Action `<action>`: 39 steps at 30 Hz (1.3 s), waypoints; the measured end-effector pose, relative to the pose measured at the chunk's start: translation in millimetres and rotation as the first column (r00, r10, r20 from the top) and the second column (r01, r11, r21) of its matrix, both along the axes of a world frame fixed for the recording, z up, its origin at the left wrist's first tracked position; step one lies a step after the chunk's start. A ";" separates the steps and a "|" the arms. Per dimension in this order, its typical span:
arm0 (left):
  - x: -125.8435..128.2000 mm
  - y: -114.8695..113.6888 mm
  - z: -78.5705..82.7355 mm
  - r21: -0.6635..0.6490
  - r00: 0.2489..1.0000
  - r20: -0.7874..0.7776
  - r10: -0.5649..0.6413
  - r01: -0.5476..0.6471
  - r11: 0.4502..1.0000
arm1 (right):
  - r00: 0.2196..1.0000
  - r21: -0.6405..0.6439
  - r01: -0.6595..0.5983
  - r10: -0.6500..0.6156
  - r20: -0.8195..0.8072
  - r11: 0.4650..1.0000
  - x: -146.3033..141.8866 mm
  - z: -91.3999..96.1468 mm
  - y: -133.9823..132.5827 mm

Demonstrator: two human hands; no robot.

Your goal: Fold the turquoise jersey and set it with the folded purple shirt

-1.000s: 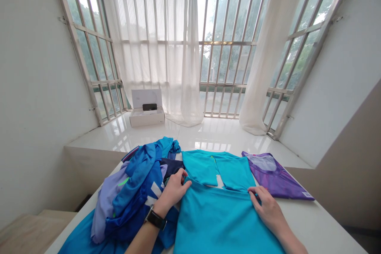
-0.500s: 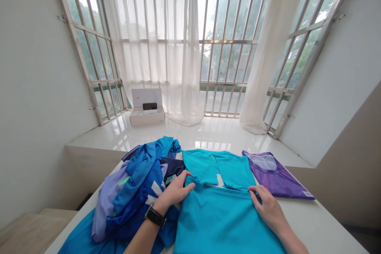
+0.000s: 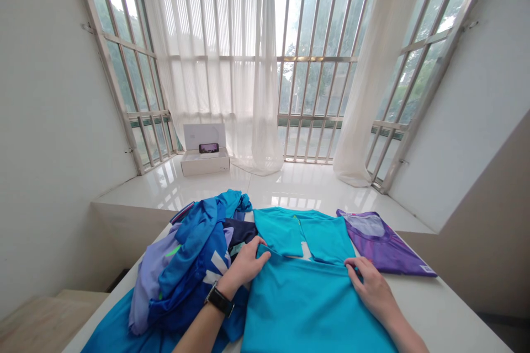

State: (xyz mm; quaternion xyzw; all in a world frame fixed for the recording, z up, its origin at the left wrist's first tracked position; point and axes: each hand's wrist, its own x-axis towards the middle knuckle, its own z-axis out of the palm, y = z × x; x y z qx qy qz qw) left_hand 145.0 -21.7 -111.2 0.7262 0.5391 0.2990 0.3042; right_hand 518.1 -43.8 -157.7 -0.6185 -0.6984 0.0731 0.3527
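Observation:
A turquoise shirt (image 3: 306, 298) lies flat on the white table (image 3: 439, 309), with both sleeves folded inward across its upper part. My left hand (image 3: 245, 265), with a black watch on the wrist, pinches the shirt's left edge where the sleeve fold meets the body. My right hand (image 3: 368, 287) rests on the right edge at the same height, fingers curled onto the cloth. Both hands grip the fabric at the fold line.
A heap of blue and lilac clothes (image 3: 186, 265) lies to the left of the shirt. A folded purple shirt (image 3: 381, 245) lies at the right. Beyond the table, a white box holding a phone (image 3: 206, 155) sits on the tiled window ledge, with curtains behind.
Both hands stay on the shirt's edges and have barely shifted. The phone's screen in the white box has lit up.

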 end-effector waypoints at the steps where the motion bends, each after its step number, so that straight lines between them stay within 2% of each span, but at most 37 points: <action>1: 0.7 0.2 0.1 0.004 1.000 -0.002 0.009 -0.009 1.000 | 1.000 0.000 0.000 0.000 0.005 1.000 -0.2 0.3 0.0; 10: -0.8 0.6 5.0 0.042 0.996 -0.036 0.084 -0.082 0.996 | 0.988 0.044 0.024 -0.030 0.150 0.999 -7.4 1.5 -2.8; 14: -1.4 -0.6 8.0 0.080 0.988 -0.118 0.103 -0.094 0.992 | 0.977 0.051 0.017 -0.028 0.214 0.999 -10.4 4.5 -4.0; 17: -0.7 -4.1 12.4 0.115 0.973 -0.189 0.134 -0.114 0.987 | 0.980 0.061 -0.015 0.003 0.199 0.998 -7.8 8.5 -9.0; 20: 3.8 -15.6 18.5 0.233 0.954 -0.235 0.188 -0.132 0.963 | 0.982 0.080 -0.035 0.020 0.185 0.996 -1.7 8.2 -20.9; 22: 10.6 -28.4 20.7 0.337 0.940 -0.278 0.196 -0.096 0.937 | 0.977 0.047 -0.046 0.035 0.211 0.998 1.8 4.4 -31.2; 24: 19.4 -42.8 19.4 0.360 0.928 -0.352 0.125 0.011 0.933 | 0.964 -0.032 -0.068 0.074 0.256 0.997 3.4 -0.7 -40.6; 26: 27.8 -55.7 14.5 0.276 0.899 -0.439 -0.009 0.144 0.950 | 0.946 -0.128 -0.080 0.116 0.302 0.988 2.7 -4.6 -47.5; 28: 32.8 -64.6 8.0 0.166 0.861 -0.495 -0.117 0.226 0.960 | 0.928 -0.220 -0.075 0.148 0.341 0.973 0.4 -5.7 -51.5; 30: 33.5 -68.7 2.1 0.104 0.844 -0.513 -0.159 0.245 0.964 | 0.915 -0.283 -0.055 0.162 0.369 0.957 -2.4 -4.3 -53.5; 32: 31.3 -69.4 -2.0 0.101 0.845 -0.509 -0.164 0.248 0.964 | 0.911 -0.313 -0.036 0.160 0.380 0.949 -5.0 -2.0 -55.0; 39: 26.2 -69.4 -6.2 0.106 0.844 -0.508 -0.170 0.257 0.960 | 0.936 -0.277 0.003 0.095 0.339 0.961 -4.8 -3.7 -65.2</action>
